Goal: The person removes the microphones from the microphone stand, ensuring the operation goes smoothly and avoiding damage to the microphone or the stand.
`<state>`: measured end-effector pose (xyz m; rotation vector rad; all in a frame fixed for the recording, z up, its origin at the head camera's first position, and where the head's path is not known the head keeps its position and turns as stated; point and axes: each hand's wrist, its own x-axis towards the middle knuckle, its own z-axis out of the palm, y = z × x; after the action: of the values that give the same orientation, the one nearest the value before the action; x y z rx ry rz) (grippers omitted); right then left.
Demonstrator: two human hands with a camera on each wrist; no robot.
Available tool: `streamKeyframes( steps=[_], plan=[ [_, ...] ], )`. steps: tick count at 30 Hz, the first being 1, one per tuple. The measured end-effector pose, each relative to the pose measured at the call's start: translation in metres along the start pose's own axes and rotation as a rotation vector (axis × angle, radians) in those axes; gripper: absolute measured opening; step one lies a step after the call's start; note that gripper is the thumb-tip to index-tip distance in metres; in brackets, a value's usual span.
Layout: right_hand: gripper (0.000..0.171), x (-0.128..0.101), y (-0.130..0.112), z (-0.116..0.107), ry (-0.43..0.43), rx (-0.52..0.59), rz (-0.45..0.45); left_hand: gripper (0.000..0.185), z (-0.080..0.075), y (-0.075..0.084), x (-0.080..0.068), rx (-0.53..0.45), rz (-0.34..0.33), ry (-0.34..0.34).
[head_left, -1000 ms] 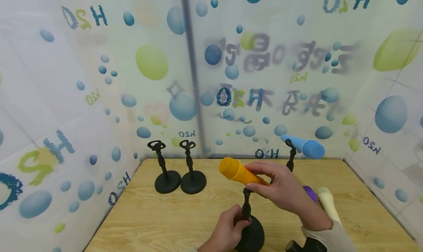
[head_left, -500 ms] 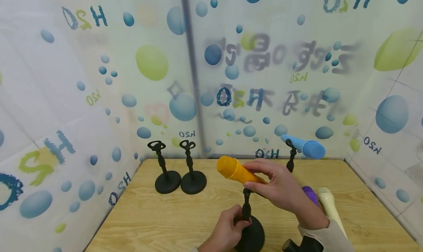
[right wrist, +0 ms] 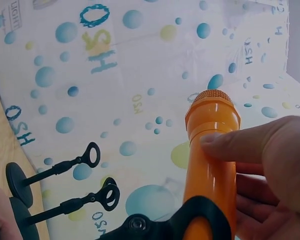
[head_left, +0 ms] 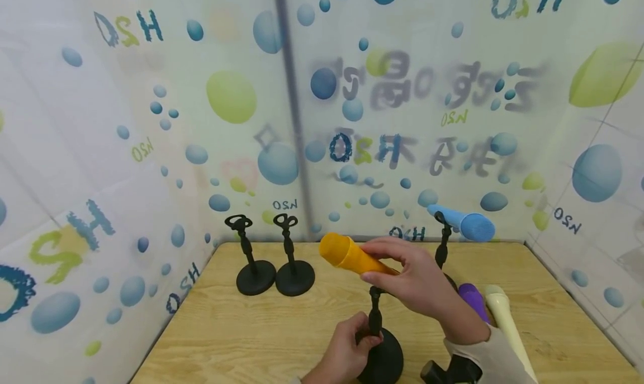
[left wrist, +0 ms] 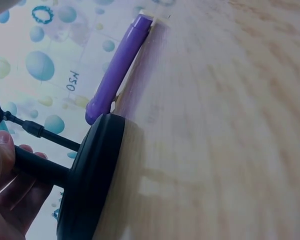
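My right hand grips an orange microphone by its body, its head tilted up to the left. In the right wrist view, the black clip of a desk stand curves around the lower part of the microphone, while the thumb presses the body near the head. Below, my left hand pinches the stand's short pole just above its round base. The left wrist view shows that base on the table and fingers around the pole. The microphone's tail end is hidden by my right hand.
Two black stands with bare clips stand at the back left. Another stand at the back right carries a blue microphone. A purple microphone and a cream one lie on the table at right.
My right hand and the orange microphone have shifted left and slightly up, with more of the purple microphone showing. My left hand and the stand have stayed in place.
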<state>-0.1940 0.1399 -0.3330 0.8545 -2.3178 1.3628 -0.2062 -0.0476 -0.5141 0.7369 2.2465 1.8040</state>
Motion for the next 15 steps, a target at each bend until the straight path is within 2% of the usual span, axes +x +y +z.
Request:
streamKeyframes(
  steps=[6,15],
  plan=[
    [0.036,0.009,-0.005,0.003,-0.007,0.0,0.007,0.013,0.001,-0.001,-0.002,0.017,0.029,0.007],
    [0.035,0.02,-0.013,0.008,-0.036,-0.002,0.007,0.012,0.001,-0.003,-0.002,0.052,0.027,0.026]
  ],
)
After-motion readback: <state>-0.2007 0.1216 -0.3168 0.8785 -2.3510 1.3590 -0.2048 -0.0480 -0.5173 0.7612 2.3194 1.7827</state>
